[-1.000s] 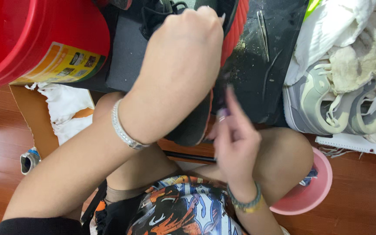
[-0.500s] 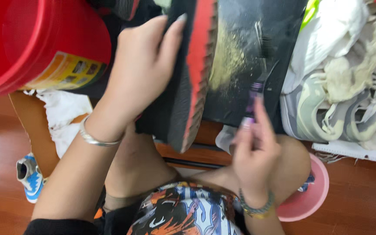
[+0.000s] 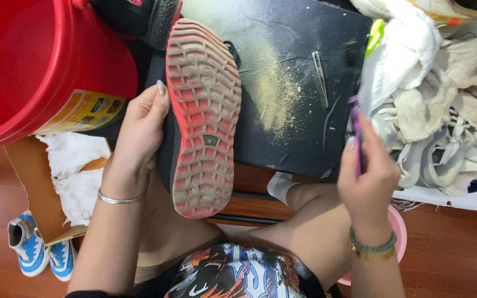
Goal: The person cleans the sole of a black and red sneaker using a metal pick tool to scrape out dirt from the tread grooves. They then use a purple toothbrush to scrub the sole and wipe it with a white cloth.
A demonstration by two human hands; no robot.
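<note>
Holding a shoe (image 3: 202,118) sole-up over the lap, left hand (image 3: 139,129) wrapped around its side in a closed grip, fingertips reaching the edge of the dirty red-and-grey tread. Gripping a slim purple tool (image 3: 356,138) upright in the right hand (image 3: 368,176), fingers curled shut around it, just off the right edge of the black mat (image 3: 305,83). Resting toe-end over that mat, heel toward the knees. Showing yellowish dust (image 3: 277,94) scattered across the mat beside the shoe. Standing at upper left, touching the mat's corner, a red bucket (image 3: 40,66). Piling up at right, pale rags and light sneakers (image 3: 443,121). Lying on the wooden floor at lower left, a blue-and-white sneaker (image 3: 31,251) beside cardboard (image 3: 37,187).
</note>
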